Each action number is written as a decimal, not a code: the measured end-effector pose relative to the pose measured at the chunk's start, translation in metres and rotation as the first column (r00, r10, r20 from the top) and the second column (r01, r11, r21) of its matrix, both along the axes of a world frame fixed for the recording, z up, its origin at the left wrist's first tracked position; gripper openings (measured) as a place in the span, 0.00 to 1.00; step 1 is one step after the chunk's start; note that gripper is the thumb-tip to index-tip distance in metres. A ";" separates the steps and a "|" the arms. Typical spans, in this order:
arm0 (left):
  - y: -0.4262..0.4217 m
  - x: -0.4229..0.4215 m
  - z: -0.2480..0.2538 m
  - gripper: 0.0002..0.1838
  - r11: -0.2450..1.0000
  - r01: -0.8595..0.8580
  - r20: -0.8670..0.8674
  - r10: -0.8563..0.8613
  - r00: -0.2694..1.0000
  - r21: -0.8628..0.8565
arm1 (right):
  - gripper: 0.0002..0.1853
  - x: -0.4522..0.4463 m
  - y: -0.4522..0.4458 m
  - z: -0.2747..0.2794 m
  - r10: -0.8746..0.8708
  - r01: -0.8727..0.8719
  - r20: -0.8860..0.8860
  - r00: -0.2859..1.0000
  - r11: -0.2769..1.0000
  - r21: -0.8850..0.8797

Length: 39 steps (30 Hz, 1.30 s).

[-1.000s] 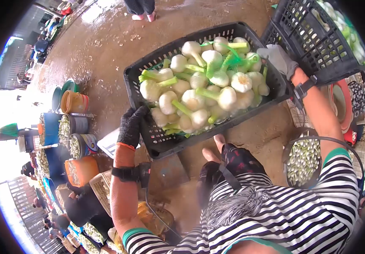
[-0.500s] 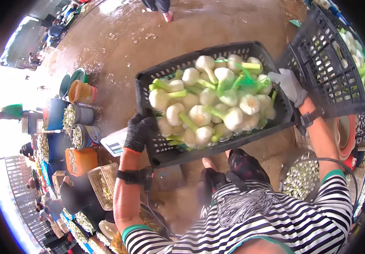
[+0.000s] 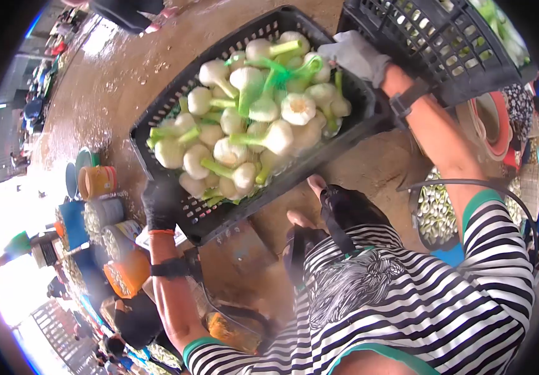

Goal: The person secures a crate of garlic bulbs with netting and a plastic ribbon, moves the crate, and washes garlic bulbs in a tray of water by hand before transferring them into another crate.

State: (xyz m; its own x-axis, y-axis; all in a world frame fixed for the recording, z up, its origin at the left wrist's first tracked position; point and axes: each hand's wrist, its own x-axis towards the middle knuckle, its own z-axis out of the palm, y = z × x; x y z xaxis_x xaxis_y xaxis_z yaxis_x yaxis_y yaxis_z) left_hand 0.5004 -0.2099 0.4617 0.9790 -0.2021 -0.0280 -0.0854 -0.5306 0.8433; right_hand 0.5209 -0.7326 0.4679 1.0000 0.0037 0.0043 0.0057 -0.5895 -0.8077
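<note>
Both my hands hold a black plastic crate (image 3: pixel 294 178) at its opposite ends, up in front of my body and tilted. White garlic bulbs (image 3: pixel 229 150) with cut green stems fill it, and a strip of green netting (image 3: pixel 279 75) lies among them. My left hand (image 3: pixel 160 203), in a dark glove, is closed at the near left corner. My right hand (image 3: pixel 357 56), gloved in grey, grips the right end; its fingertips reach over the rim. Parts of both hands' fingers are hidden by the crate walls.
At upper right stands another black crate (image 3: pixel 401 50) with garlic beyond it. A tub of small garlic (image 3: pixel 435 215) is by my right side. Buckets, including an orange bucket (image 3: pixel 125 273), line the left. A flat metal plate (image 3: pixel 238 250) sits below the crate. A person's legs (image 3: pixel 122 12) show ahead.
The held crate has moved left and up in view, and its right end has swung higher. The view has turned too. Both hands keep their hold.
</note>
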 end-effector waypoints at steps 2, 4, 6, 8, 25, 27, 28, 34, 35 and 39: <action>0.010 0.005 -0.019 0.11 0.993 -0.044 -0.096 0.033 0.995 -0.113 | 0.06 0.002 -0.006 -0.005 0.406 -0.140 0.319 0.856 0.778 -0.613; 0.013 0.007 -0.016 0.15 0.954 -0.161 -0.323 0.074 0.943 -0.251 | 0.04 0.006 -0.009 -0.014 0.410 -0.113 0.335 0.849 0.758 -0.642; 0.015 0.008 -0.011 0.16 0.850 -0.278 -0.472 0.039 0.881 -0.448 | 0.05 0.003 -0.004 -0.014 0.161 -0.117 0.124 0.979 0.945 -0.305; 0.011 0.008 -0.010 0.11 0.887 -0.230 -0.424 0.042 0.905 -0.401 | 0.08 -0.007 0.004 -0.003 0.015 -0.015 -0.044 0.999 1.000 -0.008; -0.030 -0.022 0.005 0.09 0.844 -0.465 -0.438 0.323 0.839 -0.269 | 0.08 -0.011 -0.009 0.007 0.310 -0.195 0.109 0.944 0.796 -0.573; -0.030 -0.017 0.024 0.12 0.948 0.032 -0.008 -0.031 0.999 0.317 | 0.06 -0.013 -0.013 0.002 0.344 -0.151 0.182 0.921 0.746 -0.648; -0.028 -0.017 0.028 0.14 0.755 0.177 0.090 -0.298 0.950 0.632 | 0.06 -0.016 -0.009 0.007 0.364 -0.112 0.196 0.910 0.674 -0.730; -0.036 -0.012 0.000 0.09 0.867 -0.437 -0.388 0.328 0.861 -0.238 | 0.20 -0.004 -0.001 0.011 -0.103 0.074 -0.163 0.981 0.982 -0.176; -0.036 -0.012 0.002 0.10 0.890 -0.417 -0.381 0.327 0.865 -0.183 | 0.17 -0.007 0.000 0.005 -0.136 0.122 -0.081 0.987 0.981 -0.151; -0.034 -0.014 -0.002 0.11 0.880 -0.382 -0.387 0.260 0.885 -0.283 | 0.16 -0.023 0.014 0.017 -0.203 0.203 -0.069 0.977 0.979 -0.014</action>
